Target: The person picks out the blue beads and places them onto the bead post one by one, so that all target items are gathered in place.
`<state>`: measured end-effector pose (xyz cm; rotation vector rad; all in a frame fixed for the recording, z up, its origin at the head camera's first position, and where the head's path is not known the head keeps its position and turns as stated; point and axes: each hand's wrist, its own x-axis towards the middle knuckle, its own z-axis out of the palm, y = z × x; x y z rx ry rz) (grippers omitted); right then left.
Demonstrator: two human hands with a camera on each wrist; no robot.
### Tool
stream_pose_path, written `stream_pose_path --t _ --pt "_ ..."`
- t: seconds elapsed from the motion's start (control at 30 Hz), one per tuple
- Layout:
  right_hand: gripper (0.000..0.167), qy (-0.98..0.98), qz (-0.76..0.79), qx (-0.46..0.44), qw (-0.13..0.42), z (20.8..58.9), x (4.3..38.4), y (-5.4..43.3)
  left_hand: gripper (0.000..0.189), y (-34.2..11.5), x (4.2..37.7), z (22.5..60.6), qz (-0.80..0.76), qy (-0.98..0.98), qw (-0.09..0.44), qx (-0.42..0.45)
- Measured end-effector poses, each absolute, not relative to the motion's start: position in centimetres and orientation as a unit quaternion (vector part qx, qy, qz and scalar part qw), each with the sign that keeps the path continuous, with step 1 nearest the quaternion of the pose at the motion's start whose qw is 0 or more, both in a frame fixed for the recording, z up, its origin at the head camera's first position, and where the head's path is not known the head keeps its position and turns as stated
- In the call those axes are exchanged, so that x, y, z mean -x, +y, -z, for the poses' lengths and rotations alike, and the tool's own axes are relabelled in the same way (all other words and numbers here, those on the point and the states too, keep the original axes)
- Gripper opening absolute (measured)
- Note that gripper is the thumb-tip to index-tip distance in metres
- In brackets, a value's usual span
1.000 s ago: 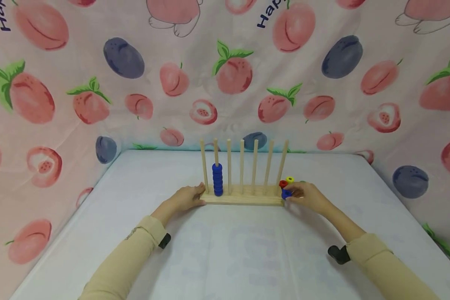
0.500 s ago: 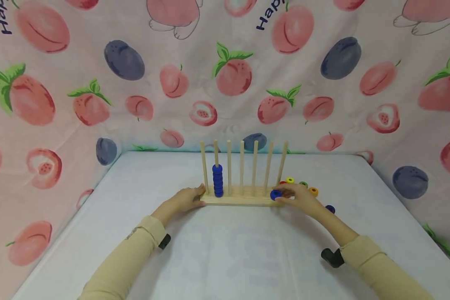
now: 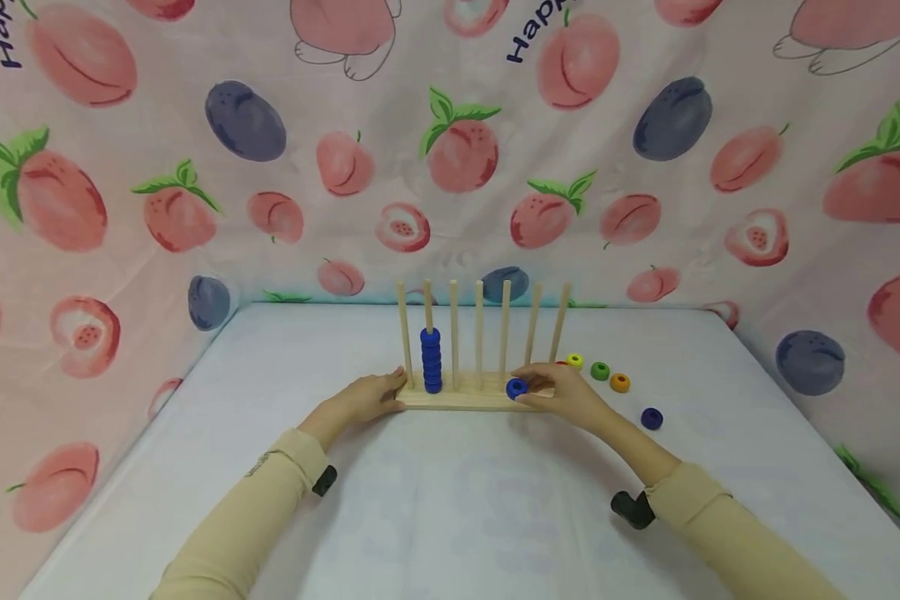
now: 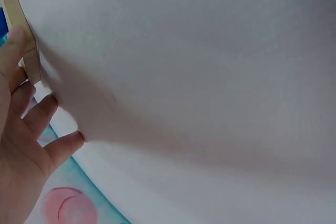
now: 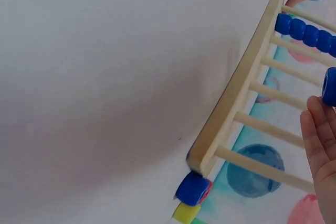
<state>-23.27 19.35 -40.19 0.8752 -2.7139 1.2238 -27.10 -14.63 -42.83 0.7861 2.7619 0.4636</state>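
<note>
A wooden peg rack with several upright pegs stands on the white tabletop. My left hand holds the rack's left end; in the left wrist view its thumb lies on the base while the other fingers spread at the end. Several blue beads are stacked on the second peg from the left. Between thumb and fingers my right hand pinches one blue bead, in front of the pegs on the right half. In the right wrist view that bead sits at the fingertips, off any peg.
Right of the rack lie loose beads: yellow, green, orange and dark blue. A red one is mostly hidden behind my right hand. Beside the base's right end, the right wrist view shows another blue bead. Fruit-printed cloth hangs behind.
My right hand has carried the blue bead leftward from the rack's right end along its front. Loose beads at the right have come into view. The left hand keeps its place.
</note>
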Motion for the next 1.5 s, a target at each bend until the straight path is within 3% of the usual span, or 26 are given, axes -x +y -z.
stream_pose_path --t 0.8,1.5 --pt "0.033 -0.819 -0.453 -0.347 0.054 38.8 25.1 12.2 0.061 -15.5 27.1 43.1 -0.152 0.947 0.092 -0.268" --pt "0.033 -0.792 -0.495 -0.345 0.097 37.7 24.5 9.8 0.058 -14.8 27.7 42.9 -0.145 0.942 0.077 -0.292"
